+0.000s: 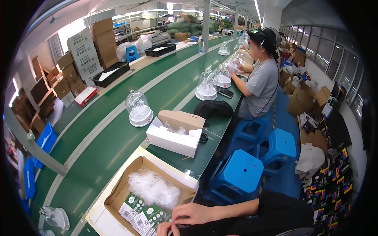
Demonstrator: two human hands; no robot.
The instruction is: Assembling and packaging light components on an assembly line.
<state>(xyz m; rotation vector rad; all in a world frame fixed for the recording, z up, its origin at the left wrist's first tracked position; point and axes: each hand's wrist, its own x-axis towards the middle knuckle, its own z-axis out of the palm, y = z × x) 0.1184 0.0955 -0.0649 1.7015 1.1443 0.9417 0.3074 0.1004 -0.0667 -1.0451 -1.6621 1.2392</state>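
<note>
My right hand (193, 213) is closed, fingers bent to a pinch over the near edge of a shallow cardboard tray (116, 188). My left hand (168, 229), partly cut off by the lower edge, is also closed, fingertips close to the right ones. What lies between the fingers is too small and hidden to make out. Inside the tray, beside my hands, are green-and-white printed cards (139, 214) and a tangled heap of clear thin plastic or wire (153, 189).
Beyond the tray stands an open white box (173, 139) with clear pieces inside. Clear domes on white bases, one nearby (138, 109), line the green conveyor (106, 157). A co-worker (262, 74) in grey handles a dome farther up. Blue stools (238, 173) stand at right.
</note>
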